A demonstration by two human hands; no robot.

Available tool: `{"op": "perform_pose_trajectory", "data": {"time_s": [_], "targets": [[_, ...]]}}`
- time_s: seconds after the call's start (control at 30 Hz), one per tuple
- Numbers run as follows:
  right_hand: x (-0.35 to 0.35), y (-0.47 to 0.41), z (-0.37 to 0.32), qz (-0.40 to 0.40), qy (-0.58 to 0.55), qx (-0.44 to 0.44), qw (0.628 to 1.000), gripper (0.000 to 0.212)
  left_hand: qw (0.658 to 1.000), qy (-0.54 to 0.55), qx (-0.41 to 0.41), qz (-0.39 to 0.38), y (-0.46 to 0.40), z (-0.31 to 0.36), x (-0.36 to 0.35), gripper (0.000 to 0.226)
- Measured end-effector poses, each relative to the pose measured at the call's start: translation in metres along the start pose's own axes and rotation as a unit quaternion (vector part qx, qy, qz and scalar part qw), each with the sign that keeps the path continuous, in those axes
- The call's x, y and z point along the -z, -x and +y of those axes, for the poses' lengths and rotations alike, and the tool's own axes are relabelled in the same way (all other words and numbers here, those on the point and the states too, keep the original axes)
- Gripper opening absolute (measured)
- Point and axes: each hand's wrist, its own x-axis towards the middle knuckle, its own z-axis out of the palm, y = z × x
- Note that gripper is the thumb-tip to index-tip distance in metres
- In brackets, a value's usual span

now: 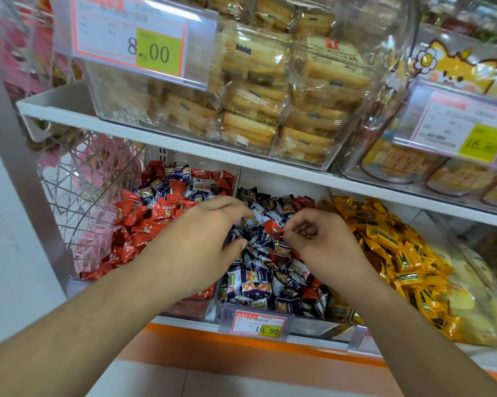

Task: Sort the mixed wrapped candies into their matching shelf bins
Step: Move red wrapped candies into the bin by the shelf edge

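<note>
A red candy (273,227) is pinched by the right hand (313,239) over the blue-candy bin (270,270); the left hand (210,236) is held loosely spread beside it, beneath a white shelf (184,144), above an orange shelf edge (212,342)

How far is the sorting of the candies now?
Not finished. The yellow bin looks unmixed. In hand: the right hand pinches a red candy over the middle bin; the left hand reaches in beside it. Left: more red candies remain there, and dark blue candies lie in the red bin.
</note>
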Motion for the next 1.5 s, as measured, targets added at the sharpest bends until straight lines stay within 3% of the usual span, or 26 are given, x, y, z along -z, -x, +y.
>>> {"op": "perform_pose_trajectory", "data": {"time_s": [0.13,0.3,0.4,0.47,0.57,0.73,0.93,1.07,1.23,1.43,1.5], "targets": [[0.006,0.011,-0.017,-0.04,-0.084,0.034,0.995,0.016,0.998,0.059,0.007,0.004,-0.002,0.012,0.003,0.048],[0.007,0.016,-0.019,-0.037,-0.115,0.033,0.992,0.017,0.995,0.081,0.046,0.037,-0.002,0.02,0.014,0.008],[0.009,0.014,-0.013,-0.02,-0.115,0.007,0.993,0.014,0.982,0.022,0.112,0.149,-0.002,-0.001,0.03,0.013],[0.009,0.013,-0.012,-0.029,-0.136,-0.005,0.99,0.011,0.97,-0.049,0.158,0.181,-0.002,-0.014,0.036,0.024],[0.01,0.01,-0.01,-0.045,-0.134,-0.022,0.99,0.012,0.979,-0.066,0.143,0.13,0.001,-0.014,0.03,0.038],[0.009,0.007,0.005,-0.013,0.065,0.024,0.998,0.021,0.999,-0.025,0.019,0.023,0.001,0.002,0.007,0.05],[-0.014,-0.001,0.014,-0.092,0.24,0.025,0.966,0.033,0.998,-0.028,0.038,-0.039,0.001,-0.004,-0.004,0.058],[-0.022,-0.009,0.018,-0.078,0.276,0.006,0.958,0.019,0.999,-0.022,0.031,-0.036,0.002,-0.006,-0.004,0.058],[-0.006,-0.009,0.007,0.009,0.118,0.008,0.993,0.013,1.0,0.002,0.012,0.004,0.0,-0.006,-0.003,0.047],[0.004,0.015,-0.031,-0.059,-0.13,0.012,0.99,0.016,0.992,0.12,0.031,0.026,-0.001,0.01,0.008,0.04],[0.007,0.019,-0.04,-0.061,-0.191,0.011,0.98,0.021,0.983,0.176,0.042,0.025,0.001,0.015,0.013,0.025]]}}
